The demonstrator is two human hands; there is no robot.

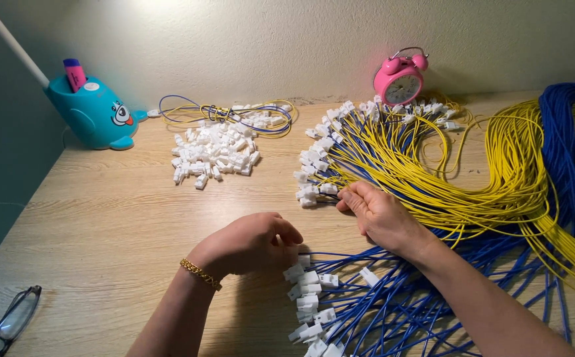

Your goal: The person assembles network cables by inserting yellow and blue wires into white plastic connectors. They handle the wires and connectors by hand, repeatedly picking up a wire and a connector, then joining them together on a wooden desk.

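Observation:
My left hand (251, 244), with a gold bracelet on its wrist, rests on the wooden desk with curled fingers, touching the white connectors at the ends of a blue wire bundle (380, 304); what it holds, if anything, is hidden. My right hand (380, 215) lies on a fan of yellow wires (393, 155) tipped with white connectors and pinches one thin wire near the connector ends. A large loop of yellow and blue wires (538, 165) runs along the right side.
A pile of loose white connectors (213, 155) lies at mid-back with a small coil of wires (234, 114) behind it. A teal whale-shaped holder (92, 112) stands back left, a pink alarm clock (400, 79) at the back, glasses (6, 320) at front left.

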